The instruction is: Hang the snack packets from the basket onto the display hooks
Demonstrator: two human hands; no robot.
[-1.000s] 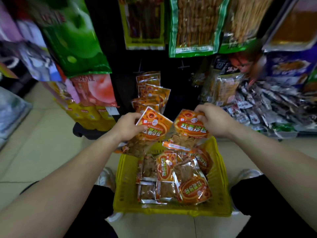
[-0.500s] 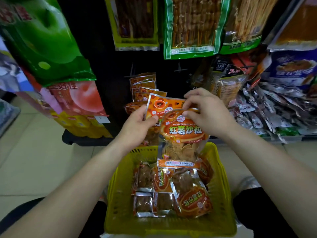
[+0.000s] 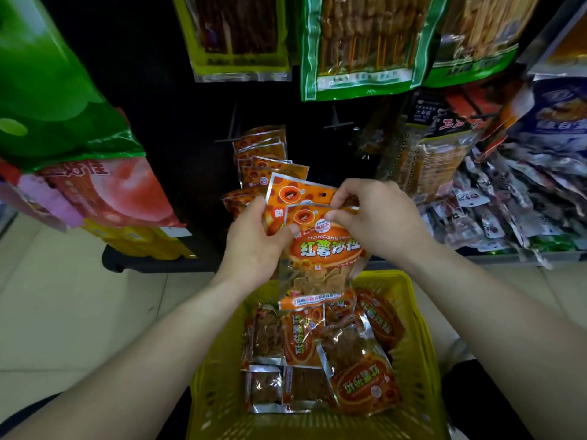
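Two orange snack packets are stacked upright above the yellow basket (image 3: 422,350). The front packet (image 3: 320,262) shows red lettering and chips through a clear window. The back packet (image 3: 298,193) sticks out above it, with its hang hole showing. My left hand (image 3: 254,246) grips both at their left edge. My right hand (image 3: 378,217) pinches the top edges. Several more orange packets (image 3: 317,354) lie in the basket. Matching packets (image 3: 266,154) hang on a low hook on the dark panel behind. A bare hook (image 3: 338,123) juts out to their right.
Big green bags (image 3: 359,46) hang above on the dark panel. Red and green bags (image 3: 79,147) crowd the left. A shelf of small grey packets (image 3: 508,211) fills the right. Pale floor tiles (image 3: 63,296) lie to the left of the basket.
Both hands have lifted the two packets out of the basket and brought them together, front over back. The view has moved closer to the display.
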